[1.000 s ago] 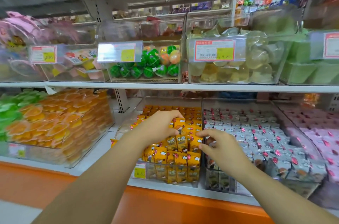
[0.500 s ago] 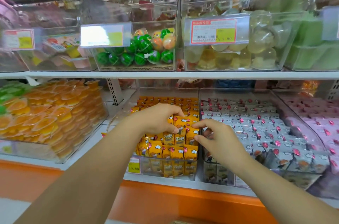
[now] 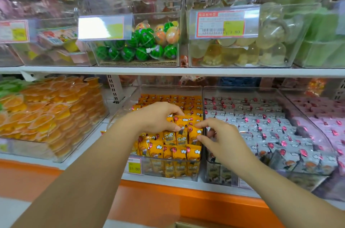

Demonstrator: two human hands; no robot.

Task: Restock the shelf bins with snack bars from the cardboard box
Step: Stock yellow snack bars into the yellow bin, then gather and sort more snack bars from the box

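Both hands work at the near end of a clear bin (image 3: 200,89) on the lower shelf, which is packed with rows of yellow snack bars (image 3: 169,151). The left hand (image 3: 158,117) reaches in from the left, fingers curled down over a small clutch of upright yellow bars (image 3: 180,131), thumb under them and fingertips on their far side, so it is partly closed around them. The right hand (image 3: 222,138) comes from the right, thumb and forefinger pinched close at the right edge of the same bars, just beside the bin's right wall; whether it truly grips one or only touches it is hard to tell.

Touching this bin on the right is a second clear bin (image 3: 280,93) full of silver-wrapped bars (image 3: 270,130), with pink-wrapped ones (image 3: 324,123) farther right. To the left, well apart, a bin holds orange jelly cups (image 3: 48,115). On the upper shelf (image 3: 168,71), far above the hands, stand bins of green watermelon-patterned balls (image 3: 138,50) and pale jelly cups (image 3: 242,54). A corner of the cardboard box (image 3: 188,225) shows at the bottom edge.
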